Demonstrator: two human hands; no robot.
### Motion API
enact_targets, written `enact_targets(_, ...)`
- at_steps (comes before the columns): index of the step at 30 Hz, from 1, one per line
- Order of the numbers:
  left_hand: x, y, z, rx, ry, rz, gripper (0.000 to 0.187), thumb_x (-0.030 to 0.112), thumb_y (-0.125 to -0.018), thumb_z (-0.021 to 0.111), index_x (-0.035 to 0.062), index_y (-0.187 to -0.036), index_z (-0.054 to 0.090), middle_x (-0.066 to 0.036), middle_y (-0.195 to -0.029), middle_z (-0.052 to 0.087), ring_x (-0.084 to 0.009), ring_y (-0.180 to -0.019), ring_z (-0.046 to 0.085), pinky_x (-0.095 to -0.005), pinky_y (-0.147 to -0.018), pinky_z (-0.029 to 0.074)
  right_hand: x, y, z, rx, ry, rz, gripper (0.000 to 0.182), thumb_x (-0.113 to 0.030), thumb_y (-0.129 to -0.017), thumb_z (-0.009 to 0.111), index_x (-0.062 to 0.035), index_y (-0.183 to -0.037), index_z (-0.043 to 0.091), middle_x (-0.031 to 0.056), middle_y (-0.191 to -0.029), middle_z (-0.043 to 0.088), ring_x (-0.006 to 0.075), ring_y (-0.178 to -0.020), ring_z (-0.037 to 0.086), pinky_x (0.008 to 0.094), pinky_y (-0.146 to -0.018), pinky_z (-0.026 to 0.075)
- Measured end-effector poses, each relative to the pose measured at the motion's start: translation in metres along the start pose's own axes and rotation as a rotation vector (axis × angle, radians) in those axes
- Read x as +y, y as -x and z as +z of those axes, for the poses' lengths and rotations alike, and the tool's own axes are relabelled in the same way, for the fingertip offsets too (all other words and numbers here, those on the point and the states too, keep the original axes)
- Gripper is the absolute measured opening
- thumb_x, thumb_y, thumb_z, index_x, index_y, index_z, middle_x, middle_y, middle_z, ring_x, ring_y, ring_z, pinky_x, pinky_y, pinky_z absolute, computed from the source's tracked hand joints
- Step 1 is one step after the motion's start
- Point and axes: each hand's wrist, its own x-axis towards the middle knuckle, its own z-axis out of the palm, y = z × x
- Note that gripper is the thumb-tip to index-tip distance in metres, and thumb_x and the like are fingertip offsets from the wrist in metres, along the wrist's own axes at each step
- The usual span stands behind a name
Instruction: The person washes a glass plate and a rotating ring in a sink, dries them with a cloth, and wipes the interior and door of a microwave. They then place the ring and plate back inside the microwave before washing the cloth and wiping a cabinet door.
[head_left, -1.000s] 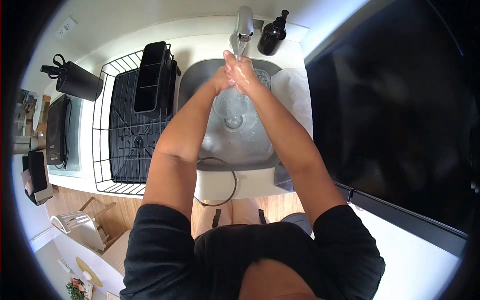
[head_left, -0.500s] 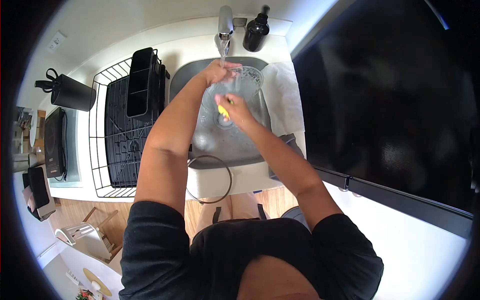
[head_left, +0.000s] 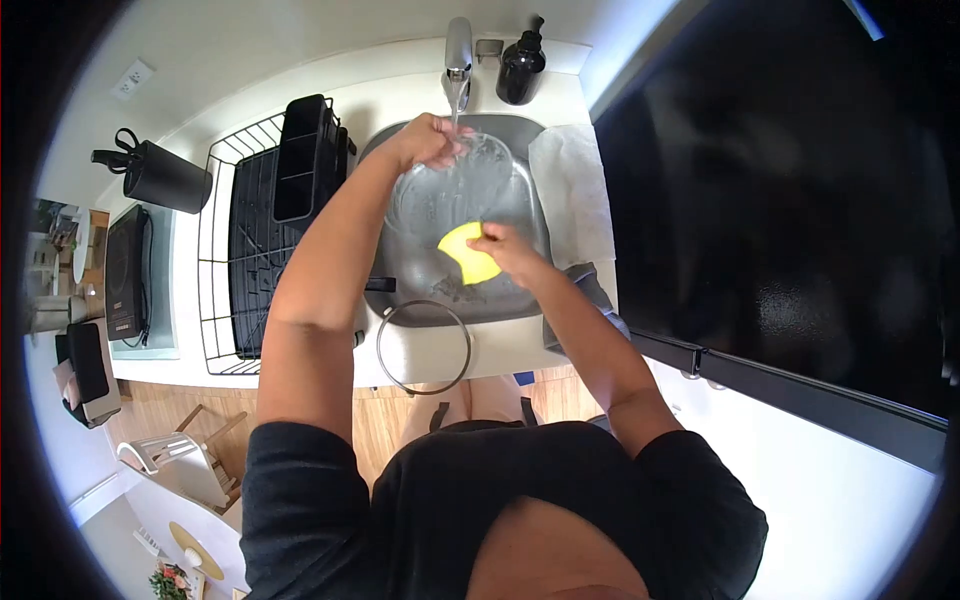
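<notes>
Under the running faucet [head_left: 459,50], my left hand [head_left: 432,142] is closed on the upper rim of a clear bowl [head_left: 455,192]. The bowl is tilted in the metal sink [head_left: 515,300], and water runs into it. My right hand [head_left: 512,255] pinches a flat yellow sponge [head_left: 466,254] by its right edge. The sponge is apart from my left hand, over the lower part of the sink. Fingers of my left hand are partly hidden by the water and the clear wall.
A thin round rim [head_left: 468,352], perhaps of a see-through lid, lies at the sink's front edge. Left stands a black dish rack [head_left: 255,250]. A dark soap bottle [head_left: 519,72] is behind the sink, a white cloth [head_left: 572,190] on its right. A large black panel [head_left: 760,200] rises at the right.
My right hand has moved down and right, out of the bowl, and the yellow sponge now shows spread flat. My left hand still holds the bowl under the water.
</notes>
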Motion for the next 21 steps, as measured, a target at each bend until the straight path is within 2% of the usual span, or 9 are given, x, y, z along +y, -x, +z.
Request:
enact_targets(2,-0.007,0.004,0.0,0.051,0.02,-0.011,0.038,0.0,-0.082,0.049,0.0119,-0.116,0.06,-0.003,-0.09,0.065,-0.0103,-0.062,0.058,-0.0261,-0.06,0.05,0.002,-0.014,-0.015,0.051,0.063,-0.212,0.029,-0.015,-0.082,0.063,0.0021,-0.105,0.058,0.006,-0.089,0.064,0.0132,-0.078,0.059,0.028,-0.071,0.046)
enact_targets(4,-0.019,0.002,0.003,0.188,0.032,-0.055,0.037,-0.002,-0.081,0.047,0.0106,-0.113,0.061,-0.002,-0.084,0.064,-0.0095,-0.057,0.055,-0.0259,-0.057,0.049,-0.019,-0.01,-0.028,-0.036,0.208,-0.206,0.027,-0.013,-0.081,0.064,0.0013,-0.104,0.059,0.0072,-0.089,0.065,0.0135,-0.078,0.06,0.028,-0.07,0.047)
enact_targets(5,-0.024,0.001,0.008,0.244,0.101,-0.02,0.04,-0.007,-0.078,0.041,0.0058,-0.11,0.061,-0.005,-0.079,0.064,-0.0102,-0.052,0.052,-0.0251,-0.044,0.043,-0.025,-0.018,-0.035,-0.037,0.213,-0.215,0.027,-0.013,-0.081,0.064,0.0013,-0.104,0.059,0.0072,-0.089,0.065,0.0135,-0.078,0.06,0.028,-0.07,0.047)
enact_targets(7,-0.03,0.001,0.013,0.288,0.176,-0.024,0.04,-0.007,-0.078,0.042,0.0055,-0.11,0.061,-0.005,-0.078,0.063,-0.0097,-0.051,0.051,-0.0246,-0.043,0.043,-0.035,-0.023,-0.042,0.08,0.216,-0.374,0.026,-0.011,-0.08,0.065,0.0014,-0.103,0.06,0.0094,-0.088,0.066,0.0136,-0.076,0.061,0.0277,-0.07,0.047)
enact_targets(14,-0.046,-0.012,0.029,0.397,0.35,0.075,0.037,-0.002,-0.079,0.058,0.0071,-0.114,0.061,-0.002,-0.076,0.063,-0.0073,-0.054,0.05,-0.0216,-0.048,0.042,-0.111,-0.01,-0.078,0.268,0.334,-0.407,0.026,-0.008,-0.075,0.07,0.0014,-0.097,0.062,0.008,-0.084,0.067,0.0125,-0.073,0.063,0.0255,-0.068,0.048)
enact_targets(17,-0.056,-0.024,0.03,0.37,0.341,0.133,0.035,0.002,-0.081,0.059,0.0081,-0.116,0.06,-0.002,-0.082,0.064,-0.0059,-0.057,0.05,-0.0202,-0.051,0.042,-0.175,0.0,-0.076,0.478,0.37,-0.643,0.02,-0.014,-0.077,0.071,-0.0016,-0.089,0.063,-0.0013,-0.072,0.059,0.0061,-0.067,0.053,0.0235,-0.063,0.044)
enact_targets(18,-0.057,-0.028,0.029,0.338,0.303,0.159,0.036,0.004,-0.083,0.058,0.0085,-0.119,0.057,-0.002,-0.087,0.065,-0.0048,-0.058,0.05,-0.019,-0.053,0.043,-0.195,-0.004,-0.077,0.533,0.367,-0.733,0.024,-0.017,-0.075,0.072,-0.0017,-0.092,0.063,0.0011,-0.074,0.061,0.0091,-0.068,0.055,0.0261,-0.065,0.045)
enact_targets(19,-0.057,-0.03,0.03,0.34,0.304,0.163,0.036,0.004,-0.083,0.058,0.0085,-0.119,0.057,-0.002,-0.087,0.065,-0.0048,-0.058,0.05,-0.019,-0.053,0.043,-0.216,-0.009,-0.077,0.699,0.547,-0.827,0.03,-0.018,-0.073,0.072,-0.0014,-0.096,0.063,0.0055,-0.077,0.062,0.0147,-0.072,0.058,0.0286,-0.07,0.046)
enact_targets(21,-0.055,-0.033,0.032,0.36,0.248,0.165,0.036,0.003,-0.083,0.058,0.0086,-0.119,0.057,0.0,-0.084,0.064,-0.0038,-0.057,0.048,-0.0179,-0.052,0.04,-0.25,-0.035,-0.082,0.775,0.63,-0.9,0.033,-0.018,-0.073,0.07,-0.0025,-0.101,0.063,0.0111,-0.081,0.064,0.0213,-0.078,0.062,0.03,-0.073,0.047)
